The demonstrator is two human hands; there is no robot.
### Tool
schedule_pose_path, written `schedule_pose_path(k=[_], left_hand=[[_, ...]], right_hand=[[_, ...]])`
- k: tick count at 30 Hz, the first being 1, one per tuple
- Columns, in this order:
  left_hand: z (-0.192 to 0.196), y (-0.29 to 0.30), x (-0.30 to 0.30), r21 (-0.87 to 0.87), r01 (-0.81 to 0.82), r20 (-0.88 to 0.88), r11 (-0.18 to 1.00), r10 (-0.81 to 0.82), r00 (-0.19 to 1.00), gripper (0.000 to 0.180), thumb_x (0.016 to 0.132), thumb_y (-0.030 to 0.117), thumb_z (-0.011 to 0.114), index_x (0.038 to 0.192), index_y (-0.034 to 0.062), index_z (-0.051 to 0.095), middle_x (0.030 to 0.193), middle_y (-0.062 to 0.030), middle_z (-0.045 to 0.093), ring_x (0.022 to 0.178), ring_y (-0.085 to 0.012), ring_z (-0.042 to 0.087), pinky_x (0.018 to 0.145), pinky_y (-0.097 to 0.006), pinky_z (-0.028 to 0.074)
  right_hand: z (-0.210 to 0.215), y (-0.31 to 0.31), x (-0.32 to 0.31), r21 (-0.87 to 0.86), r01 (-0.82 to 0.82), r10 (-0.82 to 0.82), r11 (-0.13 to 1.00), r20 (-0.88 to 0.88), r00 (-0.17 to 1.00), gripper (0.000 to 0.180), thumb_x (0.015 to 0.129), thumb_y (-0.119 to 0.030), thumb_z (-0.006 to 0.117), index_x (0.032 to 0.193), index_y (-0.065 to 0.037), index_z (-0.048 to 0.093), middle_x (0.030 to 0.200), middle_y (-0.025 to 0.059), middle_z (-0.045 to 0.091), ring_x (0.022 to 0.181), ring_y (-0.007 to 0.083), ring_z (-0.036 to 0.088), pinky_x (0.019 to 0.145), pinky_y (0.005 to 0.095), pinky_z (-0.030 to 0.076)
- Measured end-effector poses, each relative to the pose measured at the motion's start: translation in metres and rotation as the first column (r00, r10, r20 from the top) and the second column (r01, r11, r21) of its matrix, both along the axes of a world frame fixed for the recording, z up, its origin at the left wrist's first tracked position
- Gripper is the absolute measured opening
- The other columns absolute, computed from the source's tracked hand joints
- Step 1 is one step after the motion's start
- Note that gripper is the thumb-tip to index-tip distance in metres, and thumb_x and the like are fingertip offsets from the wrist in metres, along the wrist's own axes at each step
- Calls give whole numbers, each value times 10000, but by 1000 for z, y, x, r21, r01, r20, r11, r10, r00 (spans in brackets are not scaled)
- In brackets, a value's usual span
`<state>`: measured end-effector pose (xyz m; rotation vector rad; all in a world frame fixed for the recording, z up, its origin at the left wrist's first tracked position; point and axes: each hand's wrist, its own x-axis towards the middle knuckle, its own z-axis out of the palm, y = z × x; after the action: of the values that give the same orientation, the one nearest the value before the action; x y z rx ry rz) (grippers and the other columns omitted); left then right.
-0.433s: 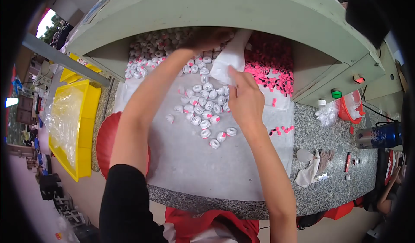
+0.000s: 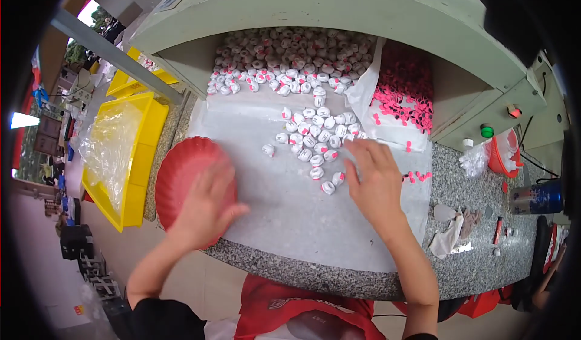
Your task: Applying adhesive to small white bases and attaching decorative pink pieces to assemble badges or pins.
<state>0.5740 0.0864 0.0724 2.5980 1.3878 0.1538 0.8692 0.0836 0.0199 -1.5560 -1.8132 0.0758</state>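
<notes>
Blurred a little by motion, my left hand (image 2: 206,210) is over the red scalloped bowl (image 2: 167,188), fingers spread and nothing in them. Whether it touches the bowl I cannot tell. My right hand (image 2: 376,185) is at the right edge of a loose group of small round white pieces (image 2: 310,129), some with pink spots. Its thumb and fingers are apart. These pieces lie on a whitish sheet (image 2: 272,219). A heap of the same pieces (image 2: 290,52) fills the recess behind, divided by a white sheet strip (image 2: 364,92) from small pink-and-black pieces (image 2: 402,101).
A pale green housing (image 2: 315,4) arches over the recess. A yellow tray (image 2: 136,164) with clear plastic stands at left. On the speckled counter (image 2: 478,267) at right are a cloth (image 2: 448,237), a red basket (image 2: 507,158) and a blue bottle (image 2: 538,198).
My left hand has come out of the recess to the bowl. My right hand has let go of the white sheet strip and moved nearer, beside the loose pieces. The view has shifted slightly.
</notes>
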Motion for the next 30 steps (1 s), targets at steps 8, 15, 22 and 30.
schedule_pose_path(k=[8,15,22,30], left_hand=[[-50,-13,-15,226,-128,-159,966,167,973,602,771,182,612,1296,39,356,1299,-189,369,1209,-374,337,966,-505,275],[-42,16,97,355,133,284,925,-242,928,526,745,234,662,1209,70,475,1273,-171,397,1208,-352,345,940,-497,318],[-64,111,224,533,145,53,834,-204,977,419,787,281,611,1170,133,525,1302,-155,364,1251,-331,290,936,-599,266],[-85,51,185,431,207,251,878,-337,907,363,794,264,601,1130,134,553,1300,-143,379,1241,-320,310,924,-628,244]], right_hand=[[-10,-124,-10,-121,-103,113,987,73,991,343,677,-96,669,1005,-66,572,1014,112,529,892,284,515,718,374,426],[-23,-167,29,-264,197,-204,944,-3,979,236,669,-29,662,899,-42,609,863,98,549,770,265,547,633,353,454],[-24,-183,18,-211,252,-270,945,-62,961,115,701,-17,641,810,-49,625,737,88,562,675,256,572,586,337,466],[-145,-343,22,-893,-15,-696,450,-361,621,155,749,-145,623,880,-64,635,817,91,633,740,226,617,693,323,484]])
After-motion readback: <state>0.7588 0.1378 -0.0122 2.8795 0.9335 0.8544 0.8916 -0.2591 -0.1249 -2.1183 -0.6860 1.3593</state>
